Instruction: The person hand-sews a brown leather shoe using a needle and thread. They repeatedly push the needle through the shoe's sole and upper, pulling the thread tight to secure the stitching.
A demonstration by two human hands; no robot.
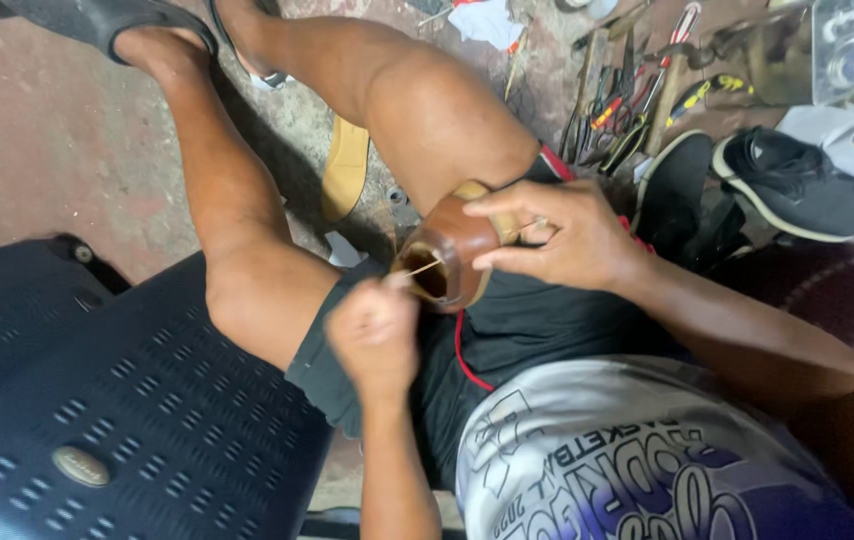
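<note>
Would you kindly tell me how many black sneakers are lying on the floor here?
2: one black sneaker with a pale sole lies at upper right, and a second one sits just left of it, by the tool pile. Others may be hidden.

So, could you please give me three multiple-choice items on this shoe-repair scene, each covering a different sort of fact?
1. Where does the brown leather shoe rest?
A. On the dark plastic chair
B. On the person's lap, against the thigh
C. Among the tools on the floor

2. What colour is the loose sole lying on the floor under the leg?
A. Tan-yellow
B. Blue
C. White

3. What is the right hand doing?
A. Hanging free
B. Holding pliers
C. Gripping the brown shoe

Answers: 1 B, the shoe sits at the black shorts between both hands. 2 A, its surface shows tan-yellow. 3 C, its fingers wrap the shoe while the left hand pulls a pale thread from it.
</note>
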